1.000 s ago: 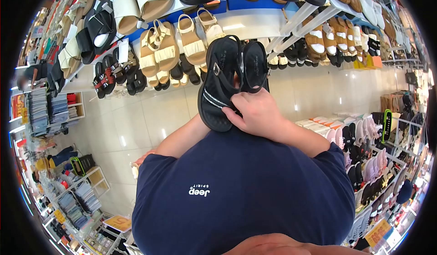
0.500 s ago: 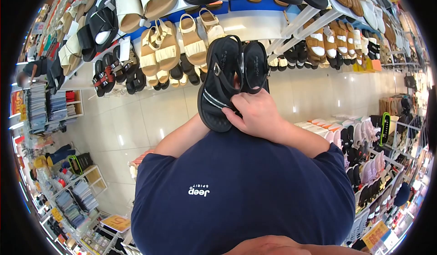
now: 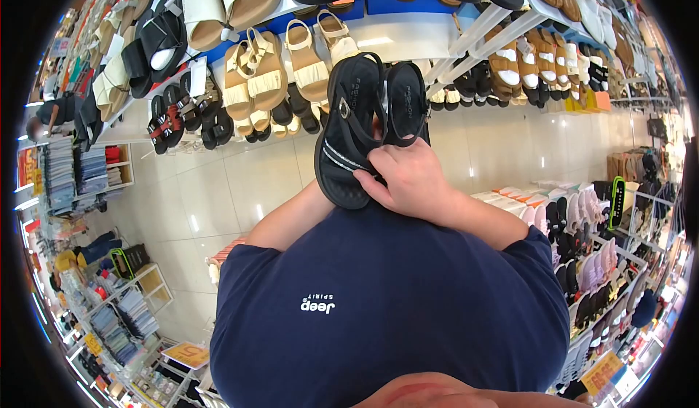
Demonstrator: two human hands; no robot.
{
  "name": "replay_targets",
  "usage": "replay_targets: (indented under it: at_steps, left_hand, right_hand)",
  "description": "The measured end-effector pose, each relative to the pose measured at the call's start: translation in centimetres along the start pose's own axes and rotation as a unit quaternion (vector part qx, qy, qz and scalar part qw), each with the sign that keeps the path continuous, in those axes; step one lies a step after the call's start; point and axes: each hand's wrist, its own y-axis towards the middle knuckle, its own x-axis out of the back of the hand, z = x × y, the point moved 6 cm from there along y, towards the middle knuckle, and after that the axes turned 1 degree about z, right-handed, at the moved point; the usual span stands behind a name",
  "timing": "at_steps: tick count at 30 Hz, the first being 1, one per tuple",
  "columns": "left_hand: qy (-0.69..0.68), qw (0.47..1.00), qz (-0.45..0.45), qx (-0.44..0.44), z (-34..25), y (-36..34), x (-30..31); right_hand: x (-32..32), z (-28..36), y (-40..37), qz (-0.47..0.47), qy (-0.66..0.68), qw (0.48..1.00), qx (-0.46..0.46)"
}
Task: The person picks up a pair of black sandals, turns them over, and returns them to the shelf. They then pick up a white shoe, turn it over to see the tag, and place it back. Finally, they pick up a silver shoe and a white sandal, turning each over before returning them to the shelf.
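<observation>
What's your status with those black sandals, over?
Right hand shut on black sandals, pair held up before the shoe shelves. Left hand hidden behind the pair. Nothing in the way, over.

Matt black sandals [image 3: 364,127], glossy tiled floor [image 3: 240,182].

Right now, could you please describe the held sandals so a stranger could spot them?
Look at the sandal shelves across the aisle. Before them, the right hand grips black sandals. Unlike the cream sandals behind, this pair is off the shelf.
</observation>
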Motion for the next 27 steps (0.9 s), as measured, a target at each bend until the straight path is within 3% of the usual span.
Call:
replay_targets:
  at_steps: [3,6,8,11,14,16,17,20,23,25,27]
  left_hand:
    - [0.053,0.998,-0.019,-0.015,-0.3,0.1,0.1]
    - [0.197,0.977,-0.057,-0.050,-0.7,0.5,0.3]
    - [0.357,0.925,-0.085,-0.095,-1.1,0.8,0.5]
    - [0.565,0.804,-0.111,-0.149,-1.3,0.8,0.4]
    - [0.662,0.720,-0.118,-0.173,-1.3,0.6,0.6]
    - [0.688,0.691,-0.125,-0.182,-1.5,0.5,0.8]
    - [0.692,0.684,-0.131,-0.189,-1.6,0.4,0.7]
    - [0.672,0.697,-0.155,-0.194,-1.7,0.1,1.0]
    - [0.626,0.741,-0.147,-0.193,-1.9,0.2,0.8]
    - [0.590,0.757,-0.143,-0.241,-5.2,-0.7,-3.3]
    - [0.535,0.805,-0.135,-0.218,-5.9,-0.6,-4.0]
  right_hand:
    - [0.0,-0.2,-0.3,0.002,0.000,1.000,-0.008]
    - [0.6,-0.3,-0.6,-0.021,0.017,0.999,-0.021]
    - [1.1,-0.4,-0.9,-0.052,0.029,0.998,-0.017]
    - [2.0,-0.5,-1.3,-0.142,0.063,0.988,0.023]
    - [3.4,-1.1,-2.9,-0.193,0.108,0.970,0.102]
    - [4.4,-3.0,-4.8,-0.255,0.148,0.951,0.096]
    - [4.5,-3.8,-5.4,-0.285,0.167,0.939,0.092]
    - [3.1,-7.5,-5.0,-0.371,0.283,0.877,-0.118]
    - [-0.9,-8.8,-4.0,-0.227,0.541,0.741,-0.328]
    - [-2.3,-9.3,-4.4,-0.207,0.584,0.707,-0.341]
    - [-2.9,-9.6,-4.7,-0.222,0.608,0.679,-0.346]
